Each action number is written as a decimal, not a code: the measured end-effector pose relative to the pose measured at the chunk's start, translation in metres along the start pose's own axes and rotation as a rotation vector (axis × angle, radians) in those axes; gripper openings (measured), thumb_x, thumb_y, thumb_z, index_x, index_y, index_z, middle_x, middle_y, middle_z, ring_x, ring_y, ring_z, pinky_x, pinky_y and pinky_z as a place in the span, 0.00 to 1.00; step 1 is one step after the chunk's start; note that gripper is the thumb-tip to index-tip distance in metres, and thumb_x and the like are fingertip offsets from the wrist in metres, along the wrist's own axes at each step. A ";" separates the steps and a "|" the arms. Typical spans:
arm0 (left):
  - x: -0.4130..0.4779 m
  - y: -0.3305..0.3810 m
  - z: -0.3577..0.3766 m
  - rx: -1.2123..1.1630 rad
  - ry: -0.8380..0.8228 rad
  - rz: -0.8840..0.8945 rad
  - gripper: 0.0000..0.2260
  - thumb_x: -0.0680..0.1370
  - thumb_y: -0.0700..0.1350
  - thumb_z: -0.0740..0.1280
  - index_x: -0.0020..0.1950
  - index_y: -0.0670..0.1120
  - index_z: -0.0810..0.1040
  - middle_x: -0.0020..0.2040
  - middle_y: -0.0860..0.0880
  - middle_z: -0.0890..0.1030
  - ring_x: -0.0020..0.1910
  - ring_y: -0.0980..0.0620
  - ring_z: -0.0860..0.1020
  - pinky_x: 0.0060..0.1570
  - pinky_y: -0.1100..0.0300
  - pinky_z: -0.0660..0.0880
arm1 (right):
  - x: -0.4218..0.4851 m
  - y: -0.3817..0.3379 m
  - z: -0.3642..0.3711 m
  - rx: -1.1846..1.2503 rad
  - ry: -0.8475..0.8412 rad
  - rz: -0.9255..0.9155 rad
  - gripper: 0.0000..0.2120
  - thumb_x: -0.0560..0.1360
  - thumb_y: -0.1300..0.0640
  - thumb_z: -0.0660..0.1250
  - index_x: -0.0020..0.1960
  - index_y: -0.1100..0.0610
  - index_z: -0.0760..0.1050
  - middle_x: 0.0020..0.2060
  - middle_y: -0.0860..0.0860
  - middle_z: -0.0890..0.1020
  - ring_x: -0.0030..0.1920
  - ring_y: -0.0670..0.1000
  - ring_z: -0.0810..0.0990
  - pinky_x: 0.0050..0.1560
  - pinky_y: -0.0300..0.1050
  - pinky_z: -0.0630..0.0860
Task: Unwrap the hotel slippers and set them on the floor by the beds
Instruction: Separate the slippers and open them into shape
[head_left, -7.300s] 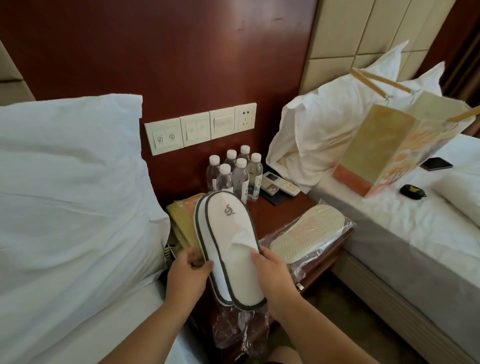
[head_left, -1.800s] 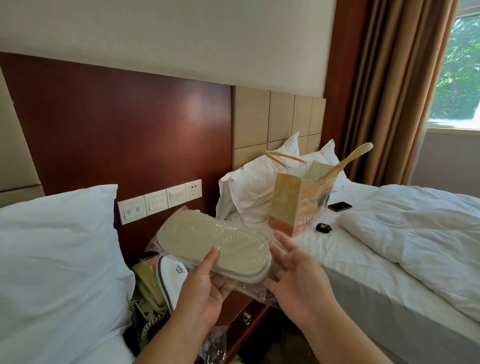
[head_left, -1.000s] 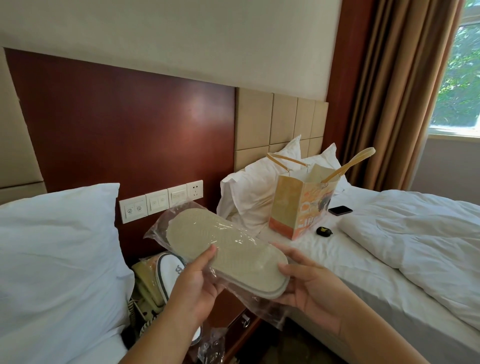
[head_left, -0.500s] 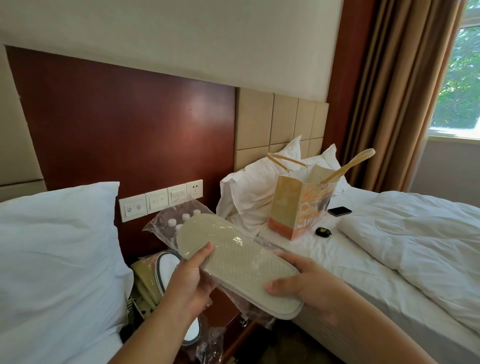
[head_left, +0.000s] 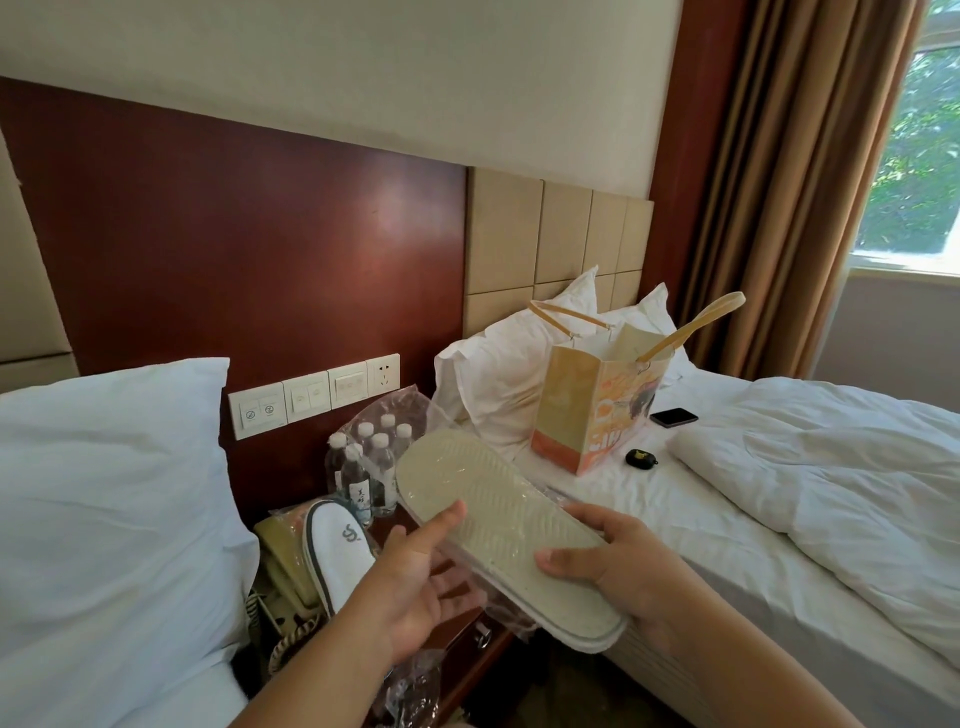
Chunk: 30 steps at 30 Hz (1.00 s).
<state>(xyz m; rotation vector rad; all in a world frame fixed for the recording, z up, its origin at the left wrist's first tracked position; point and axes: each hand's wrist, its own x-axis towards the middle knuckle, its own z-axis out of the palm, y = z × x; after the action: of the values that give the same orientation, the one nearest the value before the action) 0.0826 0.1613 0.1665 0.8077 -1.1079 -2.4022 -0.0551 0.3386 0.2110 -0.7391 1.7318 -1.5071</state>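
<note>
Holding: slippers (head_left: 498, 525) clamped by right hand (head_left: 623, 577); wrapper (head_left: 400, 415) pinched by left hand (head_left: 410, 597)
Around: bottles (head_left: 359, 475) at eleven o'clock, veiled by wrapper
Writing: bottle labels unreadable

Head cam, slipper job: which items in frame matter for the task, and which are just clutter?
Job:
- held slippers, sole up, partly out of the wrapper
- clear wrapper
- left hand and right hand, both gripping them
- unwrapped white slippers

Lying about:
- water bottles
- paper bag
- phone
- black case
- wall switches
</note>
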 end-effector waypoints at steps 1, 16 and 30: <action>0.001 -0.004 0.004 -0.009 -0.015 -0.003 0.44 0.63 0.47 0.81 0.74 0.50 0.63 0.57 0.36 0.82 0.51 0.35 0.83 0.43 0.40 0.81 | 0.001 0.001 0.000 -0.003 -0.003 0.006 0.26 0.56 0.56 0.85 0.52 0.48 0.83 0.44 0.51 0.88 0.44 0.54 0.87 0.40 0.46 0.82; 0.047 -0.008 0.015 0.110 -0.081 -0.138 0.32 0.65 0.54 0.80 0.64 0.43 0.76 0.56 0.39 0.84 0.53 0.39 0.83 0.52 0.39 0.79 | 0.016 0.035 -0.038 0.003 0.041 0.065 0.30 0.49 0.52 0.86 0.50 0.45 0.84 0.47 0.52 0.87 0.46 0.56 0.87 0.50 0.56 0.83; 0.127 -0.065 0.047 -0.224 0.145 -0.205 0.21 0.69 0.48 0.77 0.56 0.38 0.80 0.44 0.36 0.86 0.39 0.37 0.85 0.32 0.44 0.81 | 0.043 0.081 -0.066 -0.057 0.145 0.100 0.27 0.50 0.49 0.84 0.48 0.40 0.83 0.43 0.47 0.87 0.43 0.50 0.87 0.48 0.51 0.83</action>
<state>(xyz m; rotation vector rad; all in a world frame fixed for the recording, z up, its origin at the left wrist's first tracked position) -0.0510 0.1588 0.0971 1.0413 -0.7150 -2.5275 -0.1316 0.3548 0.1291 -0.5741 1.8978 -1.4794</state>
